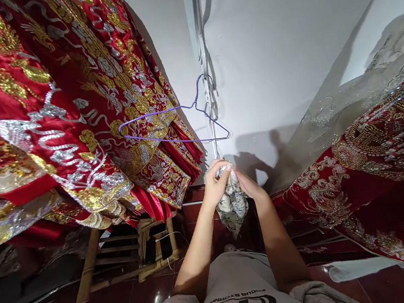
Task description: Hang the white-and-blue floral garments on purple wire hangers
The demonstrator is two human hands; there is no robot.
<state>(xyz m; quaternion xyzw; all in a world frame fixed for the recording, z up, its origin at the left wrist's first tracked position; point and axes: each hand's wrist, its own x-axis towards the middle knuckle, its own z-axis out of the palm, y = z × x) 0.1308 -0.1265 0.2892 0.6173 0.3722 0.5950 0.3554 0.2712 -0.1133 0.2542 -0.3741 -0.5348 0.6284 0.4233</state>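
Note:
Both hands are together in front of my body, around a bunched white and dark patterned cloth (233,204). My left hand (216,183) grips the top of the cloth from the left, with its thumb against it and its fingers curled over. From the right, my right hand (248,184) closes on the cloth; its fingertips are partly hidden behind the fabric. The lower part of the cloth hangs down to a point. Beyond my hands, a purple wire hanger (174,108) hangs bare on a narrow white upright (202,48).
Red garments (107,99) embroidered in gold and silver hang at the left. A beaded dark red garment (373,165) and sheer fabric (329,106) are at the right. A bamboo chair (90,263) stands below left on the dark red tiled floor. Behind is a white wall (265,40).

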